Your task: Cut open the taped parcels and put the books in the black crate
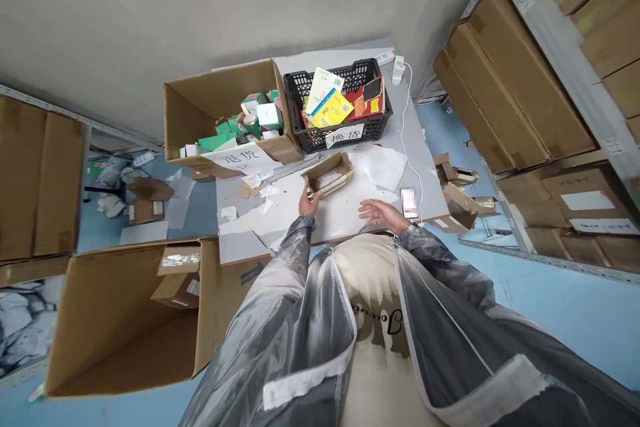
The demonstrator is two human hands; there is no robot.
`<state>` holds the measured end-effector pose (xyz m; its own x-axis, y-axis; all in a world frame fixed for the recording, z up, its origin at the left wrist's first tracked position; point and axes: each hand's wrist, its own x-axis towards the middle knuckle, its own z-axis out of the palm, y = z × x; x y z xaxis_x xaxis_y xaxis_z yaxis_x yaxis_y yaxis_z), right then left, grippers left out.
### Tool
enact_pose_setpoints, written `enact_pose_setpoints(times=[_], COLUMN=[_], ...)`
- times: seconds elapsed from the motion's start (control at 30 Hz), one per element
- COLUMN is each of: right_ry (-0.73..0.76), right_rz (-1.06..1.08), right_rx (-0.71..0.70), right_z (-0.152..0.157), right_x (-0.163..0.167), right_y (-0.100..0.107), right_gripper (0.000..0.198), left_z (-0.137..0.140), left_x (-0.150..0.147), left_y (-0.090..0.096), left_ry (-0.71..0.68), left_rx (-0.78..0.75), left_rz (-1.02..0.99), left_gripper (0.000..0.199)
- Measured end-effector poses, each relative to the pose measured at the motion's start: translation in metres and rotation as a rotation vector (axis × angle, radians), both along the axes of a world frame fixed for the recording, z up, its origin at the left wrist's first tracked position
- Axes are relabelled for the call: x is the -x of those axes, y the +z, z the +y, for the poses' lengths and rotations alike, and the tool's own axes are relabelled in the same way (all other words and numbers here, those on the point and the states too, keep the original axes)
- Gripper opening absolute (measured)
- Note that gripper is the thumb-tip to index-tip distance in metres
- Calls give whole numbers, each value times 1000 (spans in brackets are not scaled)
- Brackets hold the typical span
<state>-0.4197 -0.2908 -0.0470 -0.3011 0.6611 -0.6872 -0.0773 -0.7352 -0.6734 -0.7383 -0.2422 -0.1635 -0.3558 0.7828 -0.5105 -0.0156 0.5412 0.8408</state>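
Head view: the small cardboard box (335,185) was over the counter (342,213), at the black crate's (310,141) six o'clock, its long axis running from eight to two. Brown and open-topped, it showed something pale inside. The left hand's (307,204) grip held its eight-o'clock end; the right hand's (383,212), at four o'clock, was loosely spread.

Crate (311,141) behind box (334,185), phone (409,203) right
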Motion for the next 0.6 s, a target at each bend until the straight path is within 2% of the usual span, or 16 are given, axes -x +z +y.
enact_pose_setpoints(times=[0.17, 0.3, 0.37, 0.47, 0.53, 0.6], right_ry=[-78, -187, -274, -392, -391, -352], right_rz=[-59, -153, -234, -472, -615, -657], right_rx=[45, 95, 116, 164, 207, 240], right_z=[-19, -33, -39, -43, -44, -46], right_x=[4, 0, -1, 0, 1, 4], right_y=[-6, -17, -26, -43, -53, -63], right_gripper=[37, 34, 32, 32, 37, 40], left_z=[-43, -85, -107, -138, -153, -160], left_x=[-20, -16, -11, -4, 1, 7], left_y=[-18, -12, -5, 3, 6, 4], left_ry=[-117, -270, -296, -263, -245, -225], left_rx=[-26, 13, 59, 130, 137, 135], left_rz=[194, 237, 213, 110, 43, -70], left_gripper=[53, 48, 50, 53, 58, 64])
